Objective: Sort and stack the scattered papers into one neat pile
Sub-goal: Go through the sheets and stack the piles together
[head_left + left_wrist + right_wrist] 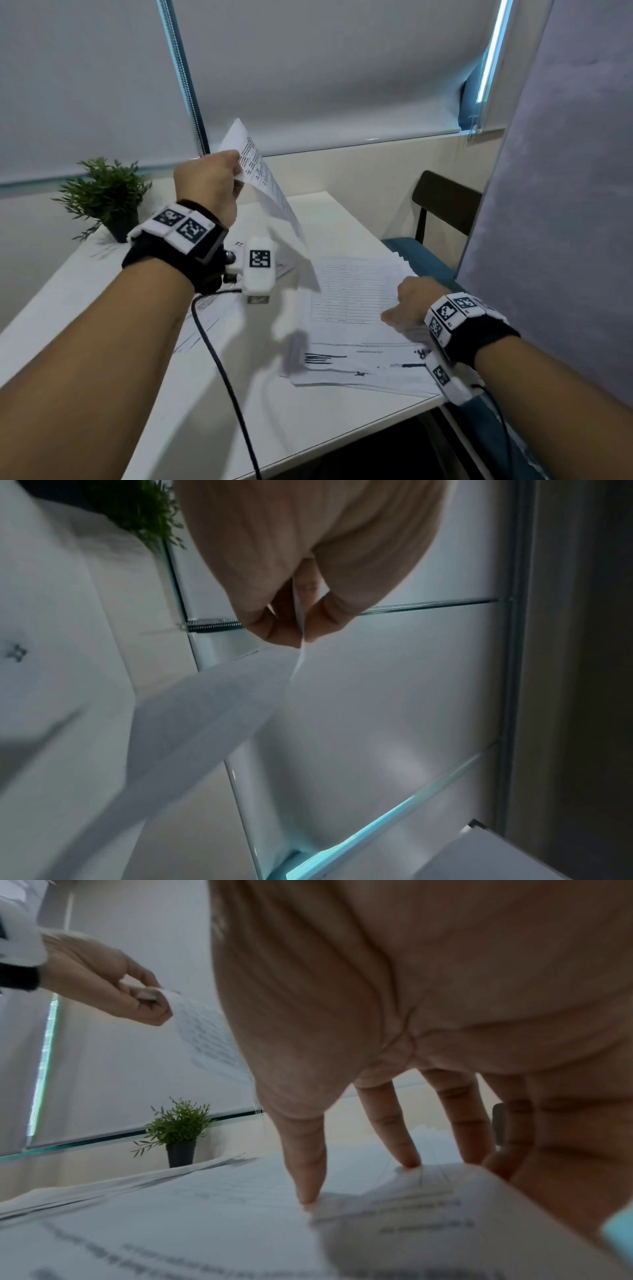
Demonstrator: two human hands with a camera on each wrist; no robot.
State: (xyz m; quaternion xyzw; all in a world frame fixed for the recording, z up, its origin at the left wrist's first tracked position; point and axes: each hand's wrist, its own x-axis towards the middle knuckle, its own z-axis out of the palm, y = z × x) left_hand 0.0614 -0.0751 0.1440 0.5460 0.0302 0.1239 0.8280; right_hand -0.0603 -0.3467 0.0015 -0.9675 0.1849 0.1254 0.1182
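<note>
My left hand (212, 181) is raised above the white table (102, 294) and pinches the top corner of a printed sheet (270, 192), which hangs down, blurred, towards the pile. In the left wrist view the thumb and fingers (284, 626) clamp the sheet (205, 712) edge-on. My right hand (407, 301) rests on a loose pile of printed papers (352, 329) at the table's right edge, straight fingertips (308, 1191) pressing the top sheets (205, 1204) down. More papers (212, 308) lie under my left wrist.
A small potted plant (109, 198) stands at the table's far left corner. A dark chair (445, 205) with a blue seat sits beyond the right edge. A grey panel (565, 205) rises on the right. Wrist-camera cables (222, 370) trail across the table.
</note>
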